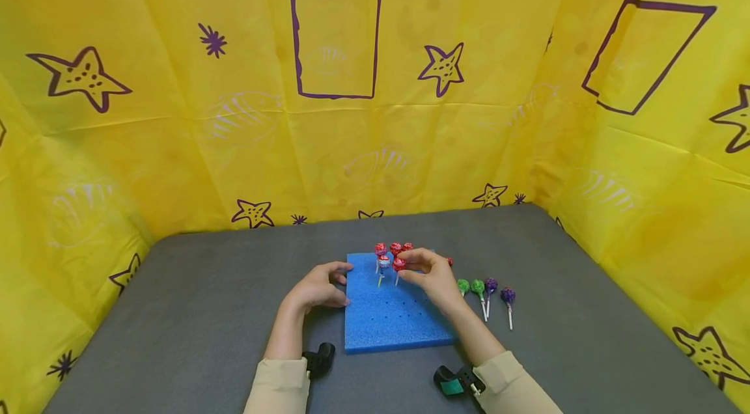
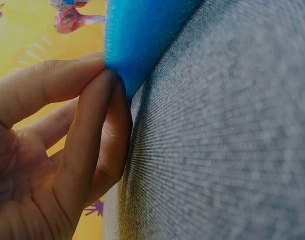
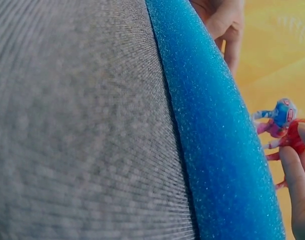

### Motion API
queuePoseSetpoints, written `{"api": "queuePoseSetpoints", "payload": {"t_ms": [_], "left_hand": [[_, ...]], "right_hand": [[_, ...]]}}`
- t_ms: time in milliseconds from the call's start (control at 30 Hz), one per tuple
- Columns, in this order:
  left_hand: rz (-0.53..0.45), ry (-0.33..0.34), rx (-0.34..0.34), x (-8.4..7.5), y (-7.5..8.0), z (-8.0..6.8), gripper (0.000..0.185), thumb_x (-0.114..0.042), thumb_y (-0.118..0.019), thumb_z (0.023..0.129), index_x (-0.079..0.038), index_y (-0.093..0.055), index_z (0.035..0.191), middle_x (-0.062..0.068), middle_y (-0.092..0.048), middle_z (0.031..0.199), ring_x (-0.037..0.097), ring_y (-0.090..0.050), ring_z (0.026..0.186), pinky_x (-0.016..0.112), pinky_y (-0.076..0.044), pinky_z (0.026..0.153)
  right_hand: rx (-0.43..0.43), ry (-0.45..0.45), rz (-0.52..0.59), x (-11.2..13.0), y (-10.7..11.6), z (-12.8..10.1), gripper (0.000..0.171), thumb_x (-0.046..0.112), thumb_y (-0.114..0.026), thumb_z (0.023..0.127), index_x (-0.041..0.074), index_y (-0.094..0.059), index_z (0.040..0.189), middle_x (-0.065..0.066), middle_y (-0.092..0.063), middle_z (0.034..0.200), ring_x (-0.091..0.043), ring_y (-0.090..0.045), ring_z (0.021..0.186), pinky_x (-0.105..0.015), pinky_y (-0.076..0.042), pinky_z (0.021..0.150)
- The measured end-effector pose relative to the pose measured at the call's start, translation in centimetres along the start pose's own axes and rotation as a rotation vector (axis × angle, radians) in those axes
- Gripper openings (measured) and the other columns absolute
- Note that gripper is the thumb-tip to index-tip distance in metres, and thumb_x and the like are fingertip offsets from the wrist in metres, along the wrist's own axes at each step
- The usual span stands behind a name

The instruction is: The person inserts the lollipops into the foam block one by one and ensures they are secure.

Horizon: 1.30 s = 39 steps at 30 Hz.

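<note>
A blue foam block (image 1: 398, 316) with rows of holes lies on the grey table (image 1: 205, 297). Several red lollipops (image 1: 395, 248) stand upright in its far rows. My right hand (image 1: 408, 267) pinches one red lollipop (image 1: 399, 264) whose stick is at the foam. In the right wrist view its fingers (image 3: 297, 175) touch that red lollipop (image 3: 292, 141) beside the foam block (image 3: 217, 150). My left hand (image 1: 342, 285) grips the block's left edge. In the left wrist view its fingertips (image 2: 100, 100) pinch the foam block (image 2: 142, 35).
Two green lollipops (image 1: 471, 286) and two purple lollipops (image 1: 499, 290) lie flat on the table right of the block. One more red lollipop (image 1: 449, 262) shows behind my right hand. Yellow star-printed cloth (image 1: 351, 140) walls the table on three sides.
</note>
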<state>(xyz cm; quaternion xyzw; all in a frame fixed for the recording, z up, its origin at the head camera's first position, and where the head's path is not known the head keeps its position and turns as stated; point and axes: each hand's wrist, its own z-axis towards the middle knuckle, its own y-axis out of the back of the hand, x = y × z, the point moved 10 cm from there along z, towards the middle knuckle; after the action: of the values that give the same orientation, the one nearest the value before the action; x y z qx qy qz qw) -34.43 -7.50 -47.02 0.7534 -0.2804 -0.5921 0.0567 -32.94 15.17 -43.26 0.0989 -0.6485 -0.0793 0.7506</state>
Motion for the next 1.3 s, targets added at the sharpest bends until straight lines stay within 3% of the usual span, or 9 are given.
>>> {"api": "queuePoseSetpoints", "payload": {"t_ms": [433,867,1133,1300], "left_hand": [[0.002,0.003,-0.003,-0.03,0.01,-0.02,0.066,0.003,-0.078,0.074,-0.012,-0.058,0.135,0.012,-0.057,0.111,0.02,-0.061,0.084,0.031,-0.06,0.073],[-0.001,0.001,-0.001,-0.02,0.02,-0.01,0.066,0.003,-0.078,0.074,-0.012,-0.058,0.135,0.012,-0.057,0.111,0.02,-0.061,0.084,0.031,-0.06,0.073],[0.001,0.002,-0.001,-0.11,0.05,-0.03,0.066,0.003,-0.078,0.075,-0.012,-0.058,0.135,0.012,-0.057,0.112,0.02,-0.061,0.083,0.032,-0.06,0.073],[0.0,-0.007,0.005,-0.17,-0.01,-0.1,0.066,0.004,-0.078,0.074,-0.011,-0.057,0.136,0.012,-0.058,0.111,0.019,-0.062,0.081,0.032,-0.061,0.072]], "right_hand": [[0.016,-0.004,-0.02,-0.35,-0.09,0.03,0.03,0.011,-0.074,0.086,0.012,-0.071,0.116,-0.011,-0.07,0.119,-0.023,-0.069,0.105,-0.026,-0.058,0.087],[0.021,0.013,-0.015,-0.04,0.06,0.07,0.03,0.012,-0.074,0.086,0.011,-0.07,0.117,-0.012,-0.07,0.12,-0.025,-0.068,0.107,-0.017,-0.055,0.084],[0.018,0.013,-0.021,0.09,0.41,0.12,0.03,0.013,-0.074,0.087,0.011,-0.07,0.116,-0.012,-0.07,0.12,-0.026,-0.068,0.109,-0.023,-0.057,0.088],[0.017,0.018,0.005,0.19,0.67,0.25,0.03,0.011,-0.074,0.086,0.007,-0.07,0.115,-0.015,-0.071,0.119,-0.027,-0.069,0.108,-0.019,-0.056,0.085]]}}
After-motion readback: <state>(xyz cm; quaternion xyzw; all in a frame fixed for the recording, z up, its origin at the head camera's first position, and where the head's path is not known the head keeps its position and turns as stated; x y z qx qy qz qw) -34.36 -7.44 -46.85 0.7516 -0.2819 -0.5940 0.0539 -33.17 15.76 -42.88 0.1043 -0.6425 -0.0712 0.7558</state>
